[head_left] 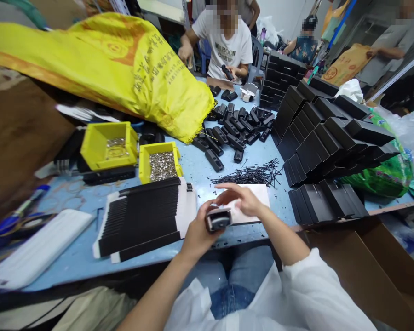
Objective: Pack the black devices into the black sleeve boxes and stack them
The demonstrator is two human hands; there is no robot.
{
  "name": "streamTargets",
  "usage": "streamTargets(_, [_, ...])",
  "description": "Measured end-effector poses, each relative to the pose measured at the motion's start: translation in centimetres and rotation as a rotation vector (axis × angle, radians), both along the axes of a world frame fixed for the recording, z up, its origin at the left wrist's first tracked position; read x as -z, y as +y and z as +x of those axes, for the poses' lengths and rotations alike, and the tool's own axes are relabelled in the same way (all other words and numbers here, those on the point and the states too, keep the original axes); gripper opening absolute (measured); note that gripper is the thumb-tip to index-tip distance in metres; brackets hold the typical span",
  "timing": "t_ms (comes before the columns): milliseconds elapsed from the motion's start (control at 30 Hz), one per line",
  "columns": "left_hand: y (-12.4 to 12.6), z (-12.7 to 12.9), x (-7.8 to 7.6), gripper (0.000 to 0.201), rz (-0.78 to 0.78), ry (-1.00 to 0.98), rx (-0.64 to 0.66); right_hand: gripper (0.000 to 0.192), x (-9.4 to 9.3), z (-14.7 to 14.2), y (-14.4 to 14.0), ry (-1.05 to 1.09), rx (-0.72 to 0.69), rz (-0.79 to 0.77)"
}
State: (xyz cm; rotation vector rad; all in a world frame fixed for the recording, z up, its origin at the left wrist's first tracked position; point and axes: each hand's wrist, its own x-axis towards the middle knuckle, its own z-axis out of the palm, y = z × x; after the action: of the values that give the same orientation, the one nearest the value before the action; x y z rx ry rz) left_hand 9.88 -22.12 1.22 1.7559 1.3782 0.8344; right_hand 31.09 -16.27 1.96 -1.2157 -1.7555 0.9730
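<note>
My left hand (198, 232) grips a small black part with a pale face (218, 219) just above the near edge of the blue table (196, 168). My right hand (243, 200) hovers over that part with its fingers spread, touching its top, above a white sheet (258, 193). Left of my hands lies a fanned row of flat black strips on white backing (141, 216). A heap of thin black pins (251, 174) lies just beyond the sheet.
Two yellow bins (108, 145) (145, 161) with small metal pieces stand at left. A yellow sack (124, 64), loose black housings (234, 126) and stacked black boxes (327, 142) fill the far side. A seated person's hand (234, 72) works opposite. An open carton (365, 266) stands at right.
</note>
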Motion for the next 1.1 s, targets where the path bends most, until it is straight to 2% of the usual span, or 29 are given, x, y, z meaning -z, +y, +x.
streamTargets(33, [0.0, -0.3, 0.0, 0.074, 0.009, 0.032, 0.001, 0.037, 0.1, 1.0, 2.5, -0.138, -0.009, -0.051])
streamTargets(100, [-0.2, -0.5, 0.1, 0.073, -0.046, -0.022, -0.046, 0.026, 0.2, 3.4, 7.4, -0.423, 0.172, -0.116])
streamTargets(133, [-0.3, -0.6, 0.1, 0.073, -0.048, -0.028, -0.053, 0.020, 0.2, 4.7, 9.4, -0.499, 0.232, -0.137])
streamTargets(200, [-0.5, -0.8, 0.3, 0.068, -0.030, -0.002, -0.020, 0.012, 0.3, 6.7, 12.3, -0.567, 0.263, -0.162])
streamTargets(267, [-0.4, -1.0, 0.6, 0.063, -0.015, 0.026, 0.016, 0.007, 0.5, 8.0, 13.2, -0.556, 0.252, -0.157])
streamTargets(333, [0.0, -1.1, 0.9, 0.063, -0.013, 0.037, 0.012, 0.009, 0.6, 8.1, 12.4, -0.533, 0.271, -0.136])
streamTargets(433, [0.6, -1.2, 1.4, 0.066, -0.040, 0.062, -0.015, 0.028, 0.4, 6.1, 8.2, -0.420, 0.333, -0.087])
streamTargets(533, [0.8, -1.3, 1.8, 0.075, -0.068, 0.093, 0.035, 0.044, -0.2, 1.8, 1.6, 0.022, 0.294, -0.029])
streamTargets(600, [0.6, -1.3, 2.0, 0.083, -0.071, 0.108, 0.094, 0.040, -0.4, -1.4, -2.6, 0.221, 0.256, 0.021])
streamTargets(700, [0.1, -1.4, 2.0, 0.090, -0.046, 0.127, 0.160, 0.036, -0.3, -4.4, -6.2, 0.139, 0.281, 0.147])
streamTargets(767, [-0.3, -1.5, 2.1, 0.090, -0.016, 0.140, 0.175, 0.037, -0.3, -5.0, -6.7, 0.070, 0.286, 0.183])
streamTargets(900, [-0.8, -1.6, 2.6, 0.091, 0.023, 0.172, 0.173, 0.031, -1.1, -4.1, -6.1, -0.029, 0.317, 0.195])
streamTargets(1000, [-1.1, -1.6, 3.0, 0.090, 0.037, 0.205, 0.207, 0.023, -1.4, -3.5, -6.0, -0.184, 0.253, 0.258])
streamTargets(1100, [-1.2, -1.6, 3.2, 0.088, 0.030, 0.213, 0.226, 0.021, -0.9, -3.5, -6.1, -0.102, 0.300, 0.229])
